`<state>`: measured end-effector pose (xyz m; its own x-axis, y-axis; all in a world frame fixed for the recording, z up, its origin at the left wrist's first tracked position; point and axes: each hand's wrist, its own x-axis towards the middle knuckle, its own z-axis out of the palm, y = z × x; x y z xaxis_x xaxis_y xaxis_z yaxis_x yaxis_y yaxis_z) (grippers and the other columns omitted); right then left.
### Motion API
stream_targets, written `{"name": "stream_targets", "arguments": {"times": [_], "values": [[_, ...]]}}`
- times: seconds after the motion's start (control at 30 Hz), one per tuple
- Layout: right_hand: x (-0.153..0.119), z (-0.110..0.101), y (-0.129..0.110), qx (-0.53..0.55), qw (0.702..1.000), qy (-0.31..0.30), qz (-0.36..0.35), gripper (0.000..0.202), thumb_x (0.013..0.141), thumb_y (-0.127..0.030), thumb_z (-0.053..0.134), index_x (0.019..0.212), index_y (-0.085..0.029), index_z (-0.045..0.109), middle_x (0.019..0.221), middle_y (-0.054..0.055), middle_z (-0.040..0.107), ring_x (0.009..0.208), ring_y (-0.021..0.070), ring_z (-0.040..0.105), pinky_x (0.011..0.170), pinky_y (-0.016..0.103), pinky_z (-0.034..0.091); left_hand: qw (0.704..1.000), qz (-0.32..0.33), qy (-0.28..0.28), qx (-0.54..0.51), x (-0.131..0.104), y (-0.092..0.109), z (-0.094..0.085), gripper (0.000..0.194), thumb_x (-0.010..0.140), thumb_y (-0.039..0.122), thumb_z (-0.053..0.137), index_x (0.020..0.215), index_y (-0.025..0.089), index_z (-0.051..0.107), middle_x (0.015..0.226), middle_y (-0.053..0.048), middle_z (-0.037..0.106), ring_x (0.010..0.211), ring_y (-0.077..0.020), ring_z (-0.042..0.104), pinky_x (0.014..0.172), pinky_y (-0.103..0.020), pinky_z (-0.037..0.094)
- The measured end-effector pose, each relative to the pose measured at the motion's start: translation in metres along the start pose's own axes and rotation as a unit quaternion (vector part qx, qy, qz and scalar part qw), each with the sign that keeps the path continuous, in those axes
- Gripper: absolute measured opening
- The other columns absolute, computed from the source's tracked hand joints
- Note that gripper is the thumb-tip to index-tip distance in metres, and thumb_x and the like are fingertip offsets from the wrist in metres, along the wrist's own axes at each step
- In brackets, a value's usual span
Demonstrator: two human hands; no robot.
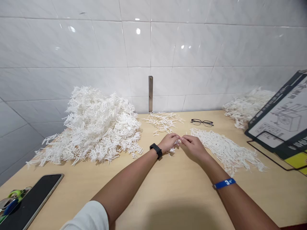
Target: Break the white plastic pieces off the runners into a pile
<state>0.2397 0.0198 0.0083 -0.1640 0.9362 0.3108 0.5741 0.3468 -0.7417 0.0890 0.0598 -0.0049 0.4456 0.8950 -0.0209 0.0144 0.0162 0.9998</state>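
Note:
My left hand [169, 142], with a black watch on its wrist, is closed on a small bunch of white branching strands [171, 150] that hangs below its fingers. Touching it fingertip to fingertip, my right hand [193, 145] is pinched; whatever sits between its fingertips is too small to make out. A large heap of white strands [103, 127] rises left of my hands. Just behind them lies a loose scatter of white strands [163, 121]. To the right, a flatter pile of straighter white strands [225, 148] spreads over the table.
Black-framed glasses [202, 122] lie behind the flat pile. At the right, a printed box [283, 118] leans near a black wire frame [271, 156] and another white pile [247, 105]. A phone [31, 203] and keys [11, 201] lie front left on the wooden table [153, 191].

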Motion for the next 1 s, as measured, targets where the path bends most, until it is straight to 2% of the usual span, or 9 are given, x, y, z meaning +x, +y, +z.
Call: {"name": "stream_targets", "arguments": {"times": [0.1, 0.23, 0.3, 0.43, 0.53, 0.63, 0.73, 0.87, 1.0], "values": [[0.003, -0.006, 0.002, 0.012, 0.997, 0.074, 0.027, 0.035, 0.086, -0.038, 0.048, 0.057, -0.020, 0.042, 0.055, -0.003, 0.040, 0.058, 0.0128, 0.039, 0.056, 0.026, 0.028, 0.999, -0.031, -0.006, -0.011, -0.002, 0.002, -0.001, 0.013, 0.085, 0.015, 0.048, 0.084, 0.012, 0.060, 0.062, 0.000, 0.055, 0.050, -0.0061, 0.049, 0.049, -0.016, 0.037], [0.008, -0.031, 0.016, 0.027, 0.955, 0.282, 0.085, 0.030, 0.081, -0.034, 0.046, 0.056, -0.023, 0.032, 0.052, -0.004, 0.030, 0.055, 0.0125, 0.031, 0.053, 0.027, 0.025, 0.999, -0.037, -0.015, -0.018, -0.003, 0.002, -0.003, 0.015, 0.083, 0.009, 0.046, 0.081, 0.011, 0.061, 0.068, -0.002, 0.058, 0.052, -0.0049, 0.049, 0.049, -0.015, 0.037], [0.009, -0.040, 0.026, -0.010, 0.943, 0.303, 0.136, 0.032, 0.081, -0.035, 0.045, 0.055, -0.023, 0.031, 0.051, -0.004, 0.029, 0.054, 0.0128, 0.031, 0.053, 0.028, 0.024, 0.999, -0.025, -0.017, -0.025, -0.003, 0.001, -0.003, 0.015, 0.085, 0.012, 0.045, 0.080, 0.011, 0.060, 0.067, -0.002, 0.058, 0.048, -0.0041, 0.046, 0.046, -0.015, 0.033], [0.010, -0.038, 0.039, -0.102, 0.953, 0.185, 0.218, 0.017, 0.077, -0.038, 0.055, 0.076, -0.020, 0.059, 0.056, -0.003, 0.047, 0.056, 0.0148, 0.043, 0.055, 0.027, 0.028, 1.000, -0.008, -0.017, -0.020, -0.001, -0.002, -0.004, 0.021, 0.090, 0.025, 0.046, 0.083, 0.011, 0.059, 0.068, -0.003, 0.060, 0.042, -0.0038, 0.043, 0.043, -0.017, 0.031], [0.011, -0.031, 0.033, -0.131, 0.952, 0.179, 0.209, 0.035, 0.076, -0.034, 0.058, 0.108, -0.022, 0.061, 0.067, -0.002, 0.057, 0.062, 0.0164, 0.050, 0.057, 0.026, 0.032, 0.999, -0.008, -0.014, -0.028, -0.001, -0.002, -0.004, 0.028, 0.092, 0.036, 0.045, 0.086, 0.012, 0.058, 0.072, -0.004, 0.062, 0.043, -0.0048, 0.046, 0.043, -0.018, 0.033], [0.009, -0.025, 0.017, -0.087, 0.968, 0.188, 0.144, 0.023, 0.081, -0.036, 0.052, 0.092, -0.020, 0.064, 0.069, 0.000, 0.059, 0.065, 0.0166, 0.051, 0.059, 0.027, 0.035, 0.999, -0.009, -0.017, -0.041, -0.002, -0.002, -0.004, 0.033, 0.094, 0.041, 0.043, 0.086, 0.012, 0.057, 0.073, -0.004, 0.062, 0.045, -0.0058, 0.048, 0.046, -0.019, 0.037], [0.004, -0.016, -0.001, 0.008, 0.995, 0.087, 0.057, 0.028, 0.084, -0.042, 0.051, 0.073, -0.018, 0.062, 0.065, 0.001, 0.059, 0.063, 0.0162, 0.051, 0.059, 0.027, 0.037, 0.999, 0.001, -0.016, -0.036, -0.003, -0.003, -0.003, 0.035, 0.095, 0.042, 0.038, 0.086, 0.014, 0.057, 0.075, -0.003, 0.061, 0.047, -0.0076, 0.049, 0.049, -0.022, 0.039], [-0.003, 0.000, -0.013, 0.091, 0.995, -0.046, 0.002, 0.019, 0.082, -0.034, 0.057, 0.084, -0.019, 0.067, 0.074, 0.002, 0.066, 0.067, 0.0164, 0.056, 0.061, 0.026, 0.040, 0.999, 0.043, -0.006, -0.003, 0.000, -0.007, -0.004, 0.036, 0.095, 0.041, 0.037, 0.077, 0.015, 0.055, 0.072, -0.002, 0.059, 0.061, -0.0121, 0.055, 0.063, -0.026, 0.046], [-0.003, 0.008, -0.009, 0.049, 0.996, -0.057, -0.039, 0.015, 0.082, -0.026, 0.056, 0.083, -0.019, 0.069, 0.084, 0.003, 0.069, 0.076, 0.0175, 0.059, 0.068, 0.027, 0.042, 0.997, 0.072, 0.004, 0.034, 0.005, -0.011, -0.006, 0.038, 0.095, 0.041, 0.036, 0.078, 0.015, 0.057, 0.076, -0.003, 0.062, 0.075, -0.0151, 0.057, 0.075, -0.028, 0.047]]}}
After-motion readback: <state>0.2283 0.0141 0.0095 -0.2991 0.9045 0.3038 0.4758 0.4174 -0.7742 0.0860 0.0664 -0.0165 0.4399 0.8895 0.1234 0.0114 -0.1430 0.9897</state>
